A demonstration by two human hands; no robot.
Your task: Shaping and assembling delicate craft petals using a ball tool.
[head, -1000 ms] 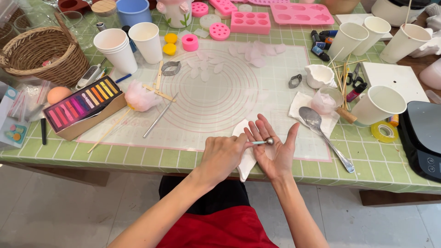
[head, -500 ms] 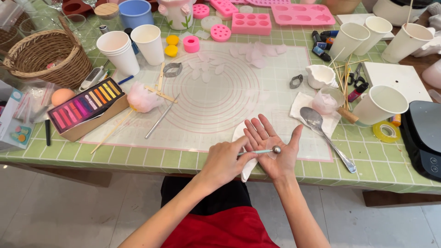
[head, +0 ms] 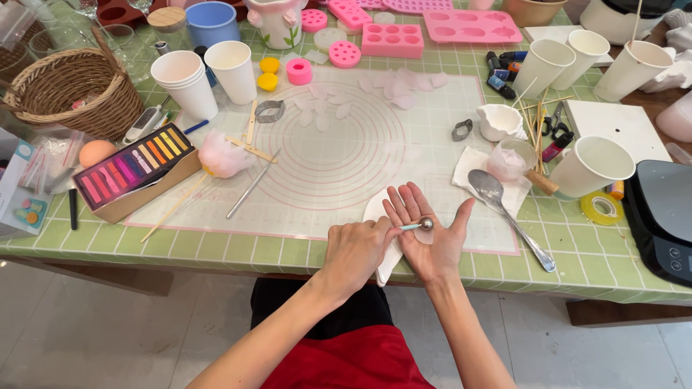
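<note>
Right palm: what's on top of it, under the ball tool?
A thin pale petal piece lies on the open right hand. The left hand presses the ball tool onto it. The tool's handle is hidden in the left hand's grip.

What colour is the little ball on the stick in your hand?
Shiny silver: the ball tool rests on the open right hand, clearest in the head view.
</note>
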